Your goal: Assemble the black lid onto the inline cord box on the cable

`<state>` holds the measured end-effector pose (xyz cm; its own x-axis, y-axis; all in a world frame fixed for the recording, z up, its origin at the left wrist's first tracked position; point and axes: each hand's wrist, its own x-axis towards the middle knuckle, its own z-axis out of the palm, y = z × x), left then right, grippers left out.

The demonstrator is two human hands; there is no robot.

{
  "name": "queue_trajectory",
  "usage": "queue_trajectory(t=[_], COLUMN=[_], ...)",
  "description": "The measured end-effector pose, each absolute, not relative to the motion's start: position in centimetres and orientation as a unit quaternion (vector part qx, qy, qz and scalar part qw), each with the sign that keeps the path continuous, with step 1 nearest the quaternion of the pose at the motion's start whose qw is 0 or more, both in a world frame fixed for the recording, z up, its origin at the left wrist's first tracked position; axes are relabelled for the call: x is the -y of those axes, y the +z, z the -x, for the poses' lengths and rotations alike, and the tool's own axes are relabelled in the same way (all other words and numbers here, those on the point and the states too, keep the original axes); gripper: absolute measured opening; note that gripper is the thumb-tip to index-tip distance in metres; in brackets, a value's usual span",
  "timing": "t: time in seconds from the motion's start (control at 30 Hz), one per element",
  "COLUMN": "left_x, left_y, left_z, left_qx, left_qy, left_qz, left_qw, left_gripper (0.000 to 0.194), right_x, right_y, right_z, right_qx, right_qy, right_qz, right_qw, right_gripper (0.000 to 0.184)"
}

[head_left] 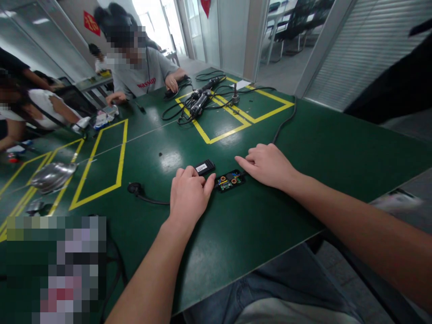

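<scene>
An open black plastic housing lies on the green table between my hands, its circuit board, copper coils and coloured wires exposed. My left hand is closed over the black power cord at the housing's left end, thumb close to its edge. The cord runs left to a black plug. On the right, my right hand is curled over the cable at the other end, index finger stretched out; its grip is partly hidden underneath. Just behind my left fingers is a black cover with a white label.
Black electric screwdrivers with tangled cords lie across yellow tape frames farther back. Small screws are scattered near them. A metal bowl sits at the left. Across the table sits a person, and others are at the far left.
</scene>
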<state>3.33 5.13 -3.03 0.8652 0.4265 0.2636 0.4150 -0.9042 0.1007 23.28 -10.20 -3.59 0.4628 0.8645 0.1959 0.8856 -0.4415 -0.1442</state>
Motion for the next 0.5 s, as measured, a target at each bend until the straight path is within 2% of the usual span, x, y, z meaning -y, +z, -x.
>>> queue_trajectory(t=[0.23,0.37,0.5], left_x=[-4.93,-5.08,-5.57], left_y=[-2.54,-2.76,-3.29], left_z=[-3.58,-3.55,-3.59], left_qx=[-0.231,-0.259,-0.288], left_qy=[0.143,0.207,0.213], left_qz=[-0.962,-0.941,-0.924], left_qw=[0.011,0.061,0.129], left_gripper=[0.049,0.026,0.027], right_x=[10.02,10.0,10.07], right_y=[-3.81,-3.74,-3.8], right_z=[-23.41,-23.33,-23.29], right_qx=[0.503,0.493,0.5], right_qy=[-0.054,-0.044,-0.039], right_qz=[0.857,0.861,0.852], right_qw=[0.104,0.122,0.15], right_gripper=[0.069,0.062,0.057])
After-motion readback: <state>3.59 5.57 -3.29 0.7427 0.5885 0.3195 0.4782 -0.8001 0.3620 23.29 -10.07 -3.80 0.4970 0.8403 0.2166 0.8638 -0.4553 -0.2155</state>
